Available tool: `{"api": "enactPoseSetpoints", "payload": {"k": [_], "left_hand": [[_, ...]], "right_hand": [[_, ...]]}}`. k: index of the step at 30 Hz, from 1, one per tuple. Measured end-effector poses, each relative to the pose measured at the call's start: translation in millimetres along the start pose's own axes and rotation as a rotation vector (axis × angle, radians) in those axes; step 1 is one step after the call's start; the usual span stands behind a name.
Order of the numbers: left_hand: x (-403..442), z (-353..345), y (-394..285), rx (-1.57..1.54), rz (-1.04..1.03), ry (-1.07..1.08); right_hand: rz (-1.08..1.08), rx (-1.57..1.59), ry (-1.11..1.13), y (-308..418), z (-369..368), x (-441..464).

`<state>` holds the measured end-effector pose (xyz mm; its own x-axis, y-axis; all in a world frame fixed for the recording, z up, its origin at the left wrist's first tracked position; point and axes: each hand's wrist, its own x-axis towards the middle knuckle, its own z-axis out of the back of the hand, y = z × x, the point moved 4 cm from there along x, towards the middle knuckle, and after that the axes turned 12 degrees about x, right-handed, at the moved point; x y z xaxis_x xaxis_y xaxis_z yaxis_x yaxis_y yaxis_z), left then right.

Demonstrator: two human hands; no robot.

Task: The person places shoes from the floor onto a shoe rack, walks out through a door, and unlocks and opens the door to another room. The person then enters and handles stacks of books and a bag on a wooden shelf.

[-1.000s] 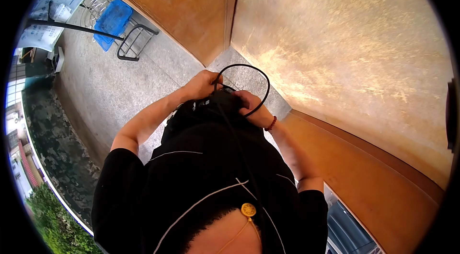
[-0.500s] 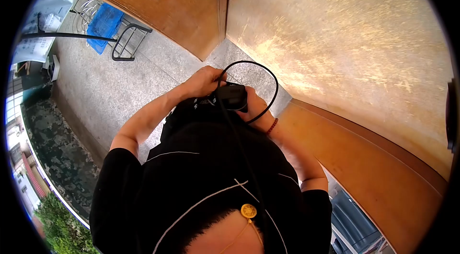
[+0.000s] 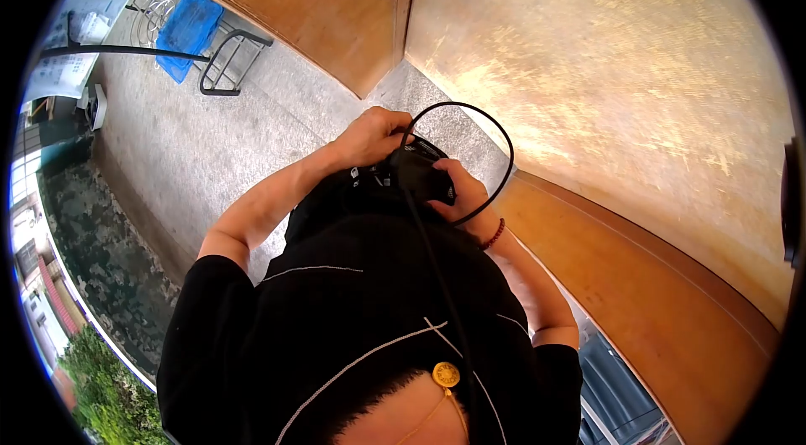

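Note:
At waist height, a black pouch-like thing [image 3: 424,180] with small white marks along its edge sits against the front of my black shirt. My left hand [image 3: 375,138] has its fingers curled over the pouch's far left edge. My right hand [image 3: 463,191], with a dark red bead bracelet on the wrist, grips its right side, thumb on top. A thin black cable [image 3: 510,151] loops above the pouch and runs down over my chest. The inside of the pouch and most of my fingertips are hidden.
A worn wooden door [image 3: 604,50] stands ahead on the right, a brown wooden panel [image 3: 294,0] on the left. Beyond it is a metal rack [image 3: 231,67] with a blue basket [image 3: 186,29]. A low dark green wall [image 3: 101,243] edges the grey floor [image 3: 210,151].
The whole view has shifted slightly. The black pouch has tilted between my hands, and my right thumb now shows on top of it. The cable loop has moved a little to the right.

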<state>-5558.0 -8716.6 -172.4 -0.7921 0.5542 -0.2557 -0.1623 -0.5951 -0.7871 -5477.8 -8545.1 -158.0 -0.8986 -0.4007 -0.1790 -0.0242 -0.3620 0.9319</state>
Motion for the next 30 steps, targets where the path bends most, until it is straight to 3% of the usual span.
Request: {"api": "enactPoseSetpoints", "payload": {"k": [2,8,10,13,15,19,22,24,28,30], "left_hand": [[-2.9,6.1,-9.1,-0.044,-0.048,-0.034],[-5.8,10.2,-17.9,0.028,-0.150,-0.084],[-5.7,7.6,-14.7,0.037,-0.147,-0.074],[-5.4,4.5,-12.9,0.061,-0.146,-0.055],[-5.9,2.1,-17.8,0.124,-0.156,-0.001],[-4.1,-6.7,-23.6,0.228,-0.301,0.047],[-4.8,-9.9,-10.4,0.313,-0.350,0.050],[-4.3,-10.2,4.1,0.451,-0.384,0.090],[1.0,-11.0,24.0,0.409,-0.378,0.106],[7.1,-9.2,29.6,0.278,-0.188,0.237]], "right_hand": [[0.028,0.006,0.007,11.5,6.6,-4.6],[-0.234,0.224,0.110,10.2,7.9,6.2],[-0.166,0.161,0.113,13.7,8.4,14.4],[-0.146,0.020,0.221,8.4,1.6,20.0],[-0.199,-0.368,0.148,5.7,-0.8,18.4],[-0.076,-0.710,-0.017,2.5,14.6,21.1],[-0.030,-0.573,-0.144,-16.4,40.1,18.0],[-0.284,-0.357,-0.101,-25.9,49.8,4.4],[-0.374,-0.168,0.049,-46.7,47.2,-27.1],[-0.320,0.049,0.001,-59.2,38.3,-37.4]]}}
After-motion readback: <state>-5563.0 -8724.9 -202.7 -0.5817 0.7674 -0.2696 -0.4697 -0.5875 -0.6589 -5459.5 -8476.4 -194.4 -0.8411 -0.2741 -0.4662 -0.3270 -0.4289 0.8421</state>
